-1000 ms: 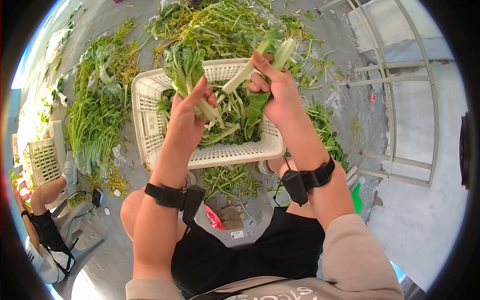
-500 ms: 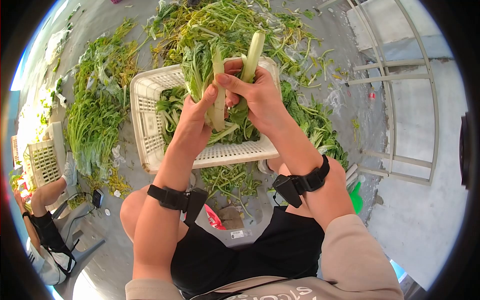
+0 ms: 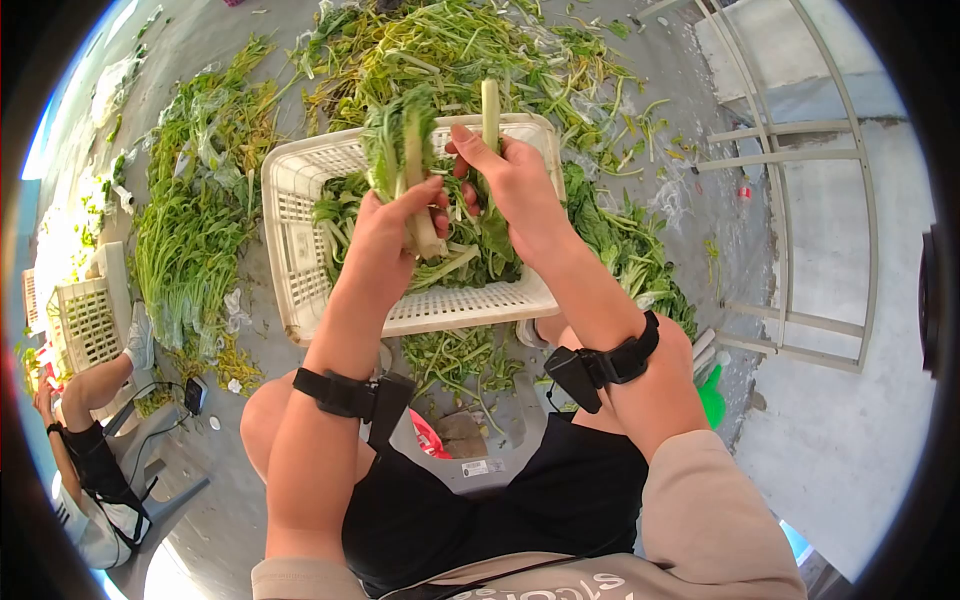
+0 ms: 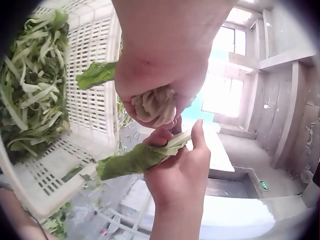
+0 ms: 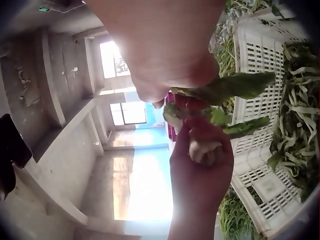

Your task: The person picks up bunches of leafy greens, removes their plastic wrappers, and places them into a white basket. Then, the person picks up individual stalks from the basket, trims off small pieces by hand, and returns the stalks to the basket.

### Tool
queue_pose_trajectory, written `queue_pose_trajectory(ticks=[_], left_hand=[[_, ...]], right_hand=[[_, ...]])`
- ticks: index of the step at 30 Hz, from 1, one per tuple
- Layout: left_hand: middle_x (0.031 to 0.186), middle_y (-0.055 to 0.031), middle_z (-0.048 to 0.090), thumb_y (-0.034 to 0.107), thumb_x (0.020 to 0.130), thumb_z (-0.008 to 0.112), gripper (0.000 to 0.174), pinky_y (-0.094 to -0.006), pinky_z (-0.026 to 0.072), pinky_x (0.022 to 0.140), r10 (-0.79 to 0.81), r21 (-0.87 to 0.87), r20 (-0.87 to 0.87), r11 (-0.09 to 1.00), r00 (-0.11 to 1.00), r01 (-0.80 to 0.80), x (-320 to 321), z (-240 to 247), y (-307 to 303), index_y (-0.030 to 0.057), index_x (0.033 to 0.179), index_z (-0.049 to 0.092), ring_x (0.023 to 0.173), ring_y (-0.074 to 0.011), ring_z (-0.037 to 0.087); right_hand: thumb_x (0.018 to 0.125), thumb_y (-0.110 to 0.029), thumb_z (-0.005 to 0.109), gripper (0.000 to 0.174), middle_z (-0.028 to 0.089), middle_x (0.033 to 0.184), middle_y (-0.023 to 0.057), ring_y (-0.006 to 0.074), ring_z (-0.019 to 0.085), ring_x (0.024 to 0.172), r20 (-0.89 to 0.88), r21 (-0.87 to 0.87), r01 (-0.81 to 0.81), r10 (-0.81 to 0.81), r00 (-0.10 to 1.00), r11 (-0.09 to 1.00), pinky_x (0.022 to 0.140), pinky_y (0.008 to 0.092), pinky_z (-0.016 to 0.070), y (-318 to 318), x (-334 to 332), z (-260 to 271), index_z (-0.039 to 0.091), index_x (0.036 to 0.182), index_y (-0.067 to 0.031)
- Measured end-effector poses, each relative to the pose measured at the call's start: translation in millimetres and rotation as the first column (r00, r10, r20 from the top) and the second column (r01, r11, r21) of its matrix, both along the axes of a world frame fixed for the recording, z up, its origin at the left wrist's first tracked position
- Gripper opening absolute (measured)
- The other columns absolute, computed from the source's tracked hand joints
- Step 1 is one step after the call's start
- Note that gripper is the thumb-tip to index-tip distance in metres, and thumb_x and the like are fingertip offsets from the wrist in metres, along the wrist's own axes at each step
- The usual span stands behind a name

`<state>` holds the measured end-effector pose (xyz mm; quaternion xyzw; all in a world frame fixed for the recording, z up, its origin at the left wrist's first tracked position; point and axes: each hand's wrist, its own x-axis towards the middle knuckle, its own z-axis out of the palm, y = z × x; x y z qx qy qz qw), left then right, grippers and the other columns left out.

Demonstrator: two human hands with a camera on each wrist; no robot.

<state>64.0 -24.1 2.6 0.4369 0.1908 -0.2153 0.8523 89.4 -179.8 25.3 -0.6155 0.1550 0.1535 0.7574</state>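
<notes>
My left hand [image 3: 388,228] grips a bunch of leafy greens [image 3: 392,135] above the crate. The leaves point away from me, and the pale cut stalk ends [image 4: 156,106] show at the palm in the left wrist view. Just to its right, my right hand [image 3: 518,190] holds a single leaf stalk [image 3: 490,105] upright, with its green leaf [image 4: 135,162] hanging out below the palm. The right thumb and forefinger reach toward the bunch. Under both hands, a white slatted crate [image 3: 282,240] contains more loose leaves and stalks [image 5: 300,115].
Piles of greens [image 3: 195,230] and trimmings [image 3: 440,50] lie on the grey floor left of and beyond the crate, with more greens [image 3: 620,250] at its right. A metal frame [image 3: 780,160] stands against the right wall. Another person [image 3: 95,440] sits at far left beside a second crate [image 3: 85,315].
My right hand has moved left toward the bunch and drawn back slightly. A pale stalk it pinched earlier now lies with the bunch in my left hand.
</notes>
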Motion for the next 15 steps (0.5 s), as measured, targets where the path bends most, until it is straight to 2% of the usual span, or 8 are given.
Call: queue_pose_trajectory(ticks=[1,3,7,8,9,11,12,15], left_hand=[[0.085,-0.0042,0.059,0.012,0.093,0.067,0.021,-0.0283,0.0473,0.061,0.001,0.000,0.000,1.000,1.000,-0.001,2,-3,4,0.0021,0.109,0.056,0.068,-0.0131,0.057],[0.083,-0.0030,0.055,0.012,0.094,0.065,0.023,-0.0285,0.0467,0.064,0.101,-0.018,0.120,0.995,0.988,-0.099,6,-9,12,0.0021,0.110,0.054,0.069,-0.0133,0.056],[0.081,-0.0024,0.051,0.008,0.094,0.063,0.025,-0.0287,0.0453,0.067,0.234,-0.261,0.350,0.954,0.907,-0.145,12,15,23,0.0020,0.114,0.049,0.071,-0.0129,0.053],[0.081,-0.0024,0.052,0.008,0.094,0.063,0.024,-0.0289,0.0452,0.067,0.266,-0.256,0.271,0.947,0.925,-0.197,14,13,25,0.0027,0.113,0.050,0.069,-0.0129,0.053],[0.081,-0.0024,0.052,0.008,0.094,0.063,0.024,-0.0289,0.0452,0.067,0.268,-0.255,0.273,0.946,0.924,-0.199,15,4,28,0.0027,0.113,0.050,0.069,-0.0129,0.053],[0.081,-0.0022,0.053,0.009,0.095,0.062,0.022,-0.0296,0.0457,0.068,0.248,-0.110,-0.035,0.962,0.968,-0.250,15,-14,30,0.0024,0.113,0.052,0.068,-0.0129,0.053],[0.080,-0.0024,0.054,0.011,0.095,0.062,0.022,-0.0302,0.0468,0.067,0.239,-0.066,-0.125,0.966,0.963,-0.249,12,-18,28,0.0018,0.114,0.054,0.067,-0.0132,0.053],[0.083,-0.0032,0.057,0.010,0.095,0.063,0.024,-0.0304,0.0481,0.067,0.188,-0.157,-0.130,0.966,0.974,-0.207,9,-20,26,0.0015,0.116,0.055,0.070,-0.0133,0.056]], right_hand=[[0.094,-0.033,0.070,0.032,0.061,0.074,0.0014,0.0090,0.054,0.058,0.000,0.000,-0.001,0.001,1.000,1.000,0.051,0.0260,0.0424,-1,0,1,0.065,0.096,-0.0010],[0.096,-0.039,0.065,0.037,0.060,0.078,0.0025,0.0100,0.054,0.059,-0.061,0.091,-0.059,0.065,0.996,0.994,0.053,0.0253,0.0428,-2,0,1,0.064,0.101,-0.0015],[0.097,-0.036,0.064,0.035,0.060,0.077,0.0029,0.0102,0.055,0.061,0.008,0.113,-0.138,0.138,0.990,0.984,0.053,0.0254,0.0433,-5,-1,-1,0.064,0.101,-0.0012],[0.098,-0.036,0.063,0.035,0.060,0.077,0.0030,0.0104,0.055,0.061,0.006,0.092,-0.145,0.145,0.989,0.985,0.053,0.0256,0.0435,-4,-1,-2,0.064,0.101,-0.0011],[0.098,-0.036,0.062,0.035,0.060,0.077,0.0031,0.0106,0.056,0.062,0.007,0.071,-0.155,0.154,0.988,0.985,0.053,0.0259,0.0437,-3,1,-2,0.064,0.101,-0.0011],[0.099,-0.035,0.061,0.034,0.061,0.078,0.0031,0.0107,0.056,0.063,-0.022,0.049,-0.154,0.155,0.988,0.987,0.053,0.0260,0.0441,-2,1,-3,0.064,0.102,-0.0010],[0.099,-0.034,0.060,0.034,0.061,0.079,0.0032,0.0108,0.056,0.063,-0.054,0.025,-0.148,0.149,0.987,0.989,0.054,0.0260,0.0444,-2,0,-3,0.064,0.103,-0.0010],[0.101,-0.033,0.056,0.035,0.061,0.083,0.0041,0.0119,0.057,0.067,-0.092,0.106,-0.129,0.139,0.986,0.986,0.058,0.0266,0.0460,0,0,3,0.063,0.108,-0.0002]])
